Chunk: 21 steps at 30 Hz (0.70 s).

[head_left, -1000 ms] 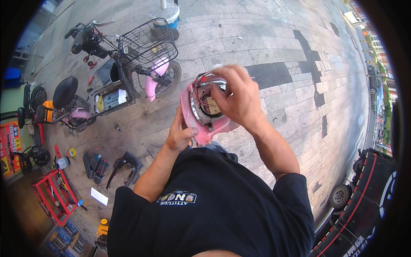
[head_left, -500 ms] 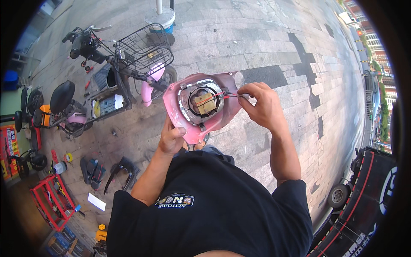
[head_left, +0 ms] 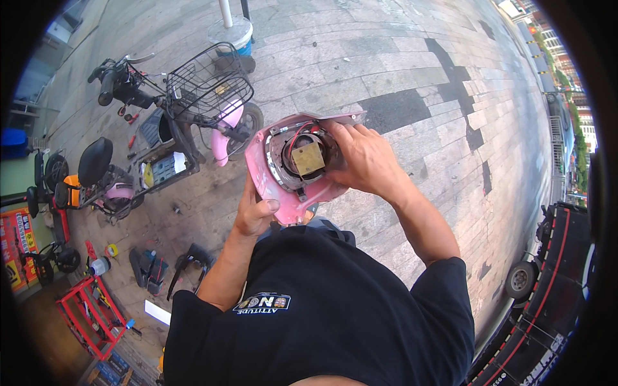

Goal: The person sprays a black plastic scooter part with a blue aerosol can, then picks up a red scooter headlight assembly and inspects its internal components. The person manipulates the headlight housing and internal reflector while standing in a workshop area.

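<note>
A pink scooter headlight cover (head_left: 262, 174) is up in front of my chest, its inner side facing me. Set in it is a round lamp unit (head_left: 278, 171) with a metal rim, a square yellowish plate (head_left: 308, 159) in its middle and thin red and black wires (head_left: 297, 134). My left hand (head_left: 255, 209) grips the cover's lower left edge, thumb on the inside, other fingers mostly hidden behind it. My right hand (head_left: 364, 157) curves round the lamp's right side, fingertips at its upper rim by the wires and thumb low; it hides that side of the cover.
A stripped pink electric scooter (head_left: 228, 132) with a black wire basket (head_left: 209, 80) stands ahead on the left. Black plastic parts (head_left: 149, 270) and a red tool rack (head_left: 90, 315) lie to my left. A dark truck (head_left: 547, 302) is at the right.
My right hand has let go of the wire ends it pinched out to the right and moved left onto the lamp's rim. The wires now lie inside the cover. My left hand keeps its hold.
</note>
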Each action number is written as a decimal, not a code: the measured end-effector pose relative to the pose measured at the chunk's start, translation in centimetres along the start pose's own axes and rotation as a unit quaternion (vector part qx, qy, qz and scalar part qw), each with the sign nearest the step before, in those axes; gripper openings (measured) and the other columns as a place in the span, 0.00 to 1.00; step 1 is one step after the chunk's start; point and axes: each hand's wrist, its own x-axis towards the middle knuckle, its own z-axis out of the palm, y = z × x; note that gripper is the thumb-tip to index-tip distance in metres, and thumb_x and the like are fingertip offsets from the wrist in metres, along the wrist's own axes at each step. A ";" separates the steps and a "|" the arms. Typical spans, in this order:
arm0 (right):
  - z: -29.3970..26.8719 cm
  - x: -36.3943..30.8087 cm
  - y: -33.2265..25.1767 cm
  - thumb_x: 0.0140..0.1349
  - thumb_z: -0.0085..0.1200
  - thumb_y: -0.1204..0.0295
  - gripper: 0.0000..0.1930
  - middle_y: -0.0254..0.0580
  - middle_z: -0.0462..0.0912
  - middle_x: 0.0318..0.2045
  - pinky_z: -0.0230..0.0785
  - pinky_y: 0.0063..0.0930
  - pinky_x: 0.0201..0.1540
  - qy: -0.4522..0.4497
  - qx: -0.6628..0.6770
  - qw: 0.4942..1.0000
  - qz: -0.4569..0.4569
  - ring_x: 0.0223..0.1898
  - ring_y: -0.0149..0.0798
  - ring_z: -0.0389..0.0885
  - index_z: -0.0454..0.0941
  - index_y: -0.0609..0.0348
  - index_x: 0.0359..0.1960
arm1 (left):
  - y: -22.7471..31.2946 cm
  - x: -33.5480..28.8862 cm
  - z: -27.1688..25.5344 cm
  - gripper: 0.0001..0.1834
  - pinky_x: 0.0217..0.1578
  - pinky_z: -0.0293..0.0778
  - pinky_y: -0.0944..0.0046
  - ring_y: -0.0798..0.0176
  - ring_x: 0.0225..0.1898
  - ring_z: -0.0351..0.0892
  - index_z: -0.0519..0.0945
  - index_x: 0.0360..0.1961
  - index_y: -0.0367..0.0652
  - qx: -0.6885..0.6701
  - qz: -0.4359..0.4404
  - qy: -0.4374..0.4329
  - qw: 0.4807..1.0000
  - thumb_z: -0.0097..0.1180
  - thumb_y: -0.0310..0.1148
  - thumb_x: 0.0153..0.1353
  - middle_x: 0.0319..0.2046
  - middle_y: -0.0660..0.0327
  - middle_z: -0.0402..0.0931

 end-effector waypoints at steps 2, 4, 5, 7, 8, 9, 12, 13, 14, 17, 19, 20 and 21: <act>0.1 0.0 -0.5 0.42 0.71 0.66 0.44 0.44 0.81 0.43 0.73 0.40 0.48 -0.028 -0.038 0.999 0.001 0.46 0.50 0.81 0.67 0.53 0.65 | 0.2 0.0 -0.2 0.59 0.68 0.62 0.52 0.52 0.69 0.63 0.45 0.76 0.39 0.008 -0.001 -0.025 1.000 0.66 0.32 0.46 0.68 0.50 0.60; 0.0 -0.1 -0.9 0.41 0.72 0.66 0.46 0.44 0.81 0.47 0.73 0.40 0.49 -0.054 -0.061 0.997 0.000 0.48 0.50 0.81 0.65 0.52 0.67 | 0.4 -0.1 -0.3 0.59 0.68 0.61 0.53 0.53 0.69 0.63 0.45 0.76 0.39 0.024 -0.001 -0.024 0.999 0.67 0.32 0.45 0.68 0.51 0.60; 0.0 -0.1 -1.1 0.41 0.72 0.66 0.47 0.44 0.80 0.50 0.73 0.41 0.50 -0.059 -0.064 0.996 -0.006 0.48 0.50 0.81 0.64 0.51 0.68 | 0.5 -0.1 -0.3 0.59 0.68 0.61 0.53 0.53 0.69 0.63 0.46 0.76 0.39 0.030 -0.001 -0.027 0.999 0.68 0.32 0.44 0.68 0.51 0.60; -0.1 -0.2 -1.2 0.41 0.73 0.66 0.49 0.44 0.78 0.55 0.74 0.41 0.51 -0.057 -0.065 0.996 -0.025 0.49 0.50 0.81 0.62 0.50 0.70 | 0.7 -0.2 -0.2 0.59 0.68 0.61 0.53 0.54 0.69 0.63 0.46 0.76 0.39 0.042 0.001 -0.028 0.999 0.68 0.32 0.44 0.68 0.51 0.60; 0.0 -0.2 -1.2 0.40 0.73 0.66 0.50 0.44 0.77 0.57 0.74 0.41 0.52 -0.050 -0.061 0.996 -0.040 0.49 0.51 0.81 0.61 0.49 0.70 | 0.8 -0.3 -0.2 0.59 0.68 0.60 0.53 0.54 0.69 0.63 0.47 0.76 0.39 0.048 0.001 -0.029 0.998 0.68 0.32 0.44 0.68 0.51 0.60; 0.2 -0.2 -1.3 0.40 0.73 0.66 0.51 0.44 0.75 0.60 0.74 0.41 0.52 -0.037 -0.055 0.996 -0.058 0.50 0.51 0.81 0.61 0.48 0.71 | 0.9 -0.3 -0.2 0.59 0.68 0.60 0.53 0.54 0.69 0.63 0.47 0.76 0.39 0.055 0.003 -0.033 0.998 0.67 0.32 0.44 0.68 0.51 0.61; 0.7 0.0 -1.3 0.40 0.74 0.67 0.52 0.44 0.72 0.64 0.75 0.41 0.53 -0.040 -0.075 0.992 -0.090 0.51 0.51 0.81 0.60 0.45 0.71 | 1.1 -0.2 -0.2 0.58 0.69 0.60 0.53 0.54 0.69 0.63 0.48 0.75 0.38 0.067 0.005 -0.041 0.997 0.67 0.32 0.44 0.68 0.51 0.61; 0.8 -0.1 -1.2 0.40 0.74 0.66 0.52 0.44 0.72 0.64 0.75 0.41 0.53 -0.037 -0.072 0.992 -0.099 0.52 0.51 0.81 0.60 0.45 0.71 | 1.2 -0.1 -0.1 0.58 0.69 0.60 0.53 0.54 0.69 0.64 0.49 0.75 0.38 0.064 0.004 -0.040 0.997 0.67 0.32 0.44 0.68 0.52 0.62; 0.8 0.0 -1.0 0.39 0.74 0.66 0.52 0.44 0.71 0.64 0.75 0.41 0.53 -0.038 -0.073 0.991 -0.106 0.52 0.51 0.81 0.60 0.44 0.71 | 1.3 -0.1 -0.1 0.58 0.69 0.60 0.53 0.54 0.68 0.64 0.49 0.75 0.38 0.063 -0.001 -0.042 0.997 0.67 0.32 0.44 0.68 0.52 0.62; 0.6 -0.2 -0.8 0.39 0.74 0.66 0.53 0.46 0.71 0.65 0.76 0.41 0.52 -0.046 -0.072 0.989 -0.121 0.52 0.52 0.81 0.60 0.45 0.71 | 1.6 -0.1 0.1 0.57 0.69 0.60 0.53 0.55 0.68 0.65 0.50 0.75 0.37 0.026 -0.021 -0.029 0.999 0.67 0.32 0.44 0.67 0.51 0.63; 0.4 -0.3 -0.8 0.38 0.75 0.66 0.53 0.49 0.71 0.64 0.77 0.41 0.51 -0.055 -0.071 0.989 -0.121 0.52 0.53 0.81 0.60 0.46 0.71 | 1.8 -0.2 0.4 0.57 0.69 0.60 0.53 0.54 0.68 0.65 0.50 0.75 0.36 0.049 -0.011 -0.038 0.998 0.67 0.33 0.44 0.67 0.51 0.63; 0.4 -0.3 -0.9 0.38 0.75 0.66 0.53 0.50 0.70 0.64 0.78 0.41 0.51 -0.060 -0.072 0.989 -0.118 0.52 0.53 0.81 0.60 0.47 0.71 | 1.9 -0.2 0.5 0.57 0.69 0.60 0.53 0.54 0.68 0.65 0.51 0.75 0.35 0.060 -0.006 -0.042 0.997 0.68 0.33 0.44 0.67 0.50 0.63; 0.4 -0.4 -0.9 0.38 0.75 0.66 0.53 0.51 0.70 0.64 0.78 0.40 0.50 -0.057 -0.071 0.989 -0.117 0.52 0.53 0.81 0.60 0.47 0.71 | 2.0 -0.2 0.6 0.56 0.69 0.60 0.53 0.54 0.68 0.65 0.51 0.74 0.35 0.062 -0.003 -0.046 0.997 0.68 0.33 0.45 0.67 0.50 0.63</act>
